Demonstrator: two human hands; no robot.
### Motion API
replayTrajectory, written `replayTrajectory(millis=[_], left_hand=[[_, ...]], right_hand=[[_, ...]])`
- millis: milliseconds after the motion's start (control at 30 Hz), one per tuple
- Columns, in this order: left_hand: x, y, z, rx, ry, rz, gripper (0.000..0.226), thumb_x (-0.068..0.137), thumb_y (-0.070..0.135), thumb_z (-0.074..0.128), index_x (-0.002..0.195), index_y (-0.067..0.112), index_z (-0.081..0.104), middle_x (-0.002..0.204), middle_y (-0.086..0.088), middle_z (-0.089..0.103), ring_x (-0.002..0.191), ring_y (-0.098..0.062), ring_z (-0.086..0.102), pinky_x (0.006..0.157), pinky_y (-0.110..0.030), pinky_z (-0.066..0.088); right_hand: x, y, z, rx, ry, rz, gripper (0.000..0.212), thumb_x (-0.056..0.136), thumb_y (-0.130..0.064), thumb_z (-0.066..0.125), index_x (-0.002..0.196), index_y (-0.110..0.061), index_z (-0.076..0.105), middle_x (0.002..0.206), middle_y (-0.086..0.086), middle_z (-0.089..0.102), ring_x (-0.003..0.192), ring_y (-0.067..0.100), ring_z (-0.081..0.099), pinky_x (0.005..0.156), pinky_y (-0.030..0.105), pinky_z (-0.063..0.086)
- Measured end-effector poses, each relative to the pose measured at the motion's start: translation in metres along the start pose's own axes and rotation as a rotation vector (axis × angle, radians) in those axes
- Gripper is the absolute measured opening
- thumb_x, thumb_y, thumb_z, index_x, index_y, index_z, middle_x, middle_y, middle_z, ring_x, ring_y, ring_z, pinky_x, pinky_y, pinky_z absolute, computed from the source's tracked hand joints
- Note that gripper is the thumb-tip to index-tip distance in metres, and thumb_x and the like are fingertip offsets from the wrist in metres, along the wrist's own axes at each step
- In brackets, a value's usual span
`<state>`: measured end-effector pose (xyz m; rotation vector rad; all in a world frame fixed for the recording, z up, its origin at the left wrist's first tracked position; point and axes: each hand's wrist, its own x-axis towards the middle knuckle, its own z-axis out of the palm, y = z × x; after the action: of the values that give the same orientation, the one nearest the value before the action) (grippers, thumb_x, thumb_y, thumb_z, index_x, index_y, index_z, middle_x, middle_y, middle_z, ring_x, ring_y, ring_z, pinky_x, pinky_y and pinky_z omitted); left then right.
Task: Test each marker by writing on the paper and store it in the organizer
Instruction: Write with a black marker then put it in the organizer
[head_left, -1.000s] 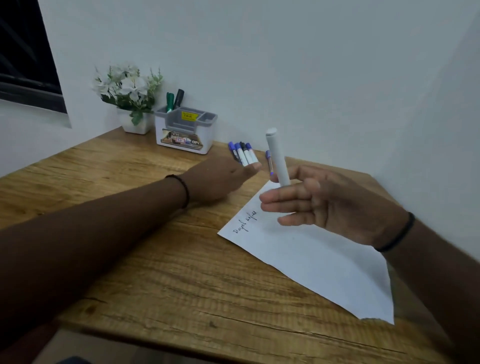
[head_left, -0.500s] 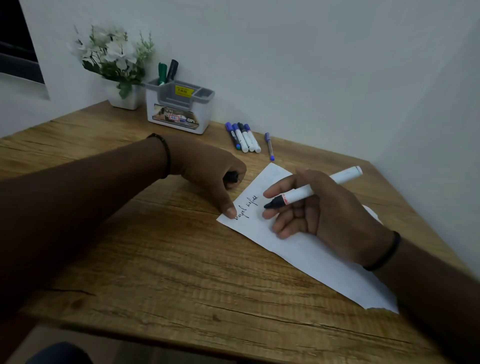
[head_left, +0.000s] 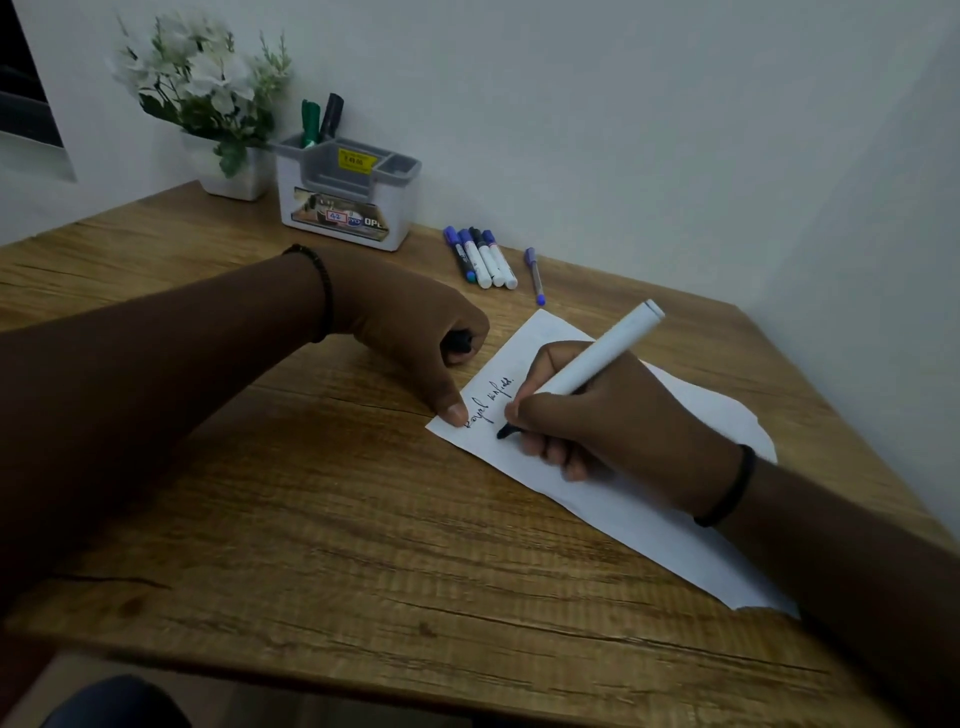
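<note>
Left hand (head_left: 415, 332) curled round a small black cap (head_left: 460, 342), thumb tip pressing the near corner of the paper (head_left: 649, 519) flat beside the handwriting; thin, floppy sheet, likely to skid on the wooden table (head_left: 311, 519) unless pinned so. Just right of that thumb, right hand (head_left: 613, 421) pinching the white marker (head_left: 597, 358) low on the barrel, black tip under the fingers, touching the sheet or nearly, tail slanting up and away. Light, stiff, smooth plastic by the look of it: best taken near the tip for writing, mid-barrel for carrying to the organizer (head_left: 348, 197) far beyond the left wrist.
</note>
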<state>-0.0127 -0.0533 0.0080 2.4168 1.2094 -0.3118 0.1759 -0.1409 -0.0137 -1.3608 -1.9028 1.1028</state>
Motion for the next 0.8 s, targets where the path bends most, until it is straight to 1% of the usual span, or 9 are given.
replayTrajectory(millis=[100, 233, 333, 433, 567, 633, 700, 800], left_hand=[[0.0006, 0.0014, -0.0005, 0.014, -0.013, 0.015, 0.043, 0.06, 0.055, 0.067, 0.083, 0.025, 0.046, 0.093, -0.004, 0.055, 0.077, -0.013, 0.045, 0.063, -0.024, 0.036], [0.0021, 0.001, 0.0001, 0.004, -0.015, 0.022, 0.047, 0.053, 0.057, 0.064, 0.082, 0.024, 0.046, 0.092, -0.005, 0.056, 0.077, -0.015, 0.045, 0.062, -0.024, 0.036], [0.0026, -0.0001, 0.0003, 0.004, -0.018, 0.009, 0.045, 0.06, 0.055, 0.068, 0.084, 0.024, 0.047, 0.094, -0.005, 0.056, 0.079, -0.016, 0.046, 0.063, -0.025, 0.036], [0.0029, -0.0022, 0.0, -0.001, -0.011, 0.009, 0.039, 0.069, 0.048, 0.072, 0.085, 0.022, 0.048, 0.091, -0.004, 0.055, 0.077, -0.014, 0.045, 0.064, -0.024, 0.036], [0.0026, 0.0001, -0.0007, 0.017, -0.008, -0.025, 0.052, 0.069, 0.048, 0.071, 0.103, 0.015, 0.052, 0.101, -0.005, 0.056, 0.08, -0.012, 0.045, 0.069, -0.025, 0.039], [0.0028, 0.0009, -0.0004, 0.024, -0.016, -0.04, 0.05, 0.072, 0.047, 0.071, 0.105, 0.015, 0.05, 0.103, -0.006, 0.056, 0.079, -0.011, 0.045, 0.068, -0.024, 0.039], [0.0031, 0.001, -0.0008, 0.031, -0.017, -0.04, 0.047, 0.073, 0.047, 0.07, 0.102, 0.016, 0.049, 0.1, -0.005, 0.055, 0.078, -0.011, 0.045, 0.068, -0.024, 0.038], [0.0016, 0.0019, -0.0009, 0.032, -0.02, -0.033, 0.05, 0.071, 0.048, 0.07, 0.102, 0.015, 0.05, 0.098, -0.004, 0.055, 0.078, -0.012, 0.044, 0.068, -0.025, 0.038]], right_hand=[[0.0027, 0.0017, 0.0022, -0.009, 0.027, 0.003, 0.022, 0.087, -0.014, 0.074, 0.083, 0.006, 0.065, 0.062, 0.01, 0.068, 0.047, 0.014, 0.056, 0.042, 0.023, 0.046], [0.0034, 0.0, 0.0032, -0.045, 0.029, 0.013, 0.019, 0.087, -0.013, 0.074, 0.078, 0.0, 0.064, 0.058, 0.008, 0.067, 0.044, 0.011, 0.055, 0.04, 0.022, 0.045], [0.0042, -0.0006, 0.0, -0.069, -0.001, 0.044, 0.018, 0.086, -0.01, 0.072, 0.071, -0.006, 0.062, 0.056, 0.007, 0.064, 0.043, 0.012, 0.053, 0.04, 0.022, 0.043], [0.0034, -0.0022, -0.0008, -0.04, -0.023, 0.055, 0.018, 0.087, -0.01, 0.072, 0.072, -0.007, 0.062, 0.059, 0.009, 0.066, 0.046, 0.014, 0.055, 0.042, 0.024, 0.046], [0.0026, -0.0016, 0.0005, -0.014, -0.025, 0.024, 0.017, 0.088, -0.013, 0.072, 0.078, -0.003, 0.064, 0.061, 0.009, 0.066, 0.046, 0.012, 0.054, 0.043, 0.023, 0.045], [0.0027, 0.0002, 0.001, -0.045, 0.013, 0.014, 0.018, 0.088, -0.013, 0.072, 0.079, 0.0, 0.063, 0.058, 0.007, 0.065, 0.042, 0.012, 0.053, 0.041, 0.022, 0.045], [0.002, 0.0008, 0.001, -0.076, 0.036, 0.013, 0.018, 0.087, -0.012, 0.072, 0.075, -0.004, 0.061, 0.054, 0.004, 0.063, 0.04, 0.012, 0.053, 0.04, 0.021, 0.044], [0.0012, -0.0004, 0.001, -0.07, 0.005, 0.024, 0.02, 0.087, -0.011, 0.072, 0.071, -0.008, 0.06, 0.055, 0.005, 0.063, 0.043, 0.014, 0.053, 0.041, 0.022, 0.045]])
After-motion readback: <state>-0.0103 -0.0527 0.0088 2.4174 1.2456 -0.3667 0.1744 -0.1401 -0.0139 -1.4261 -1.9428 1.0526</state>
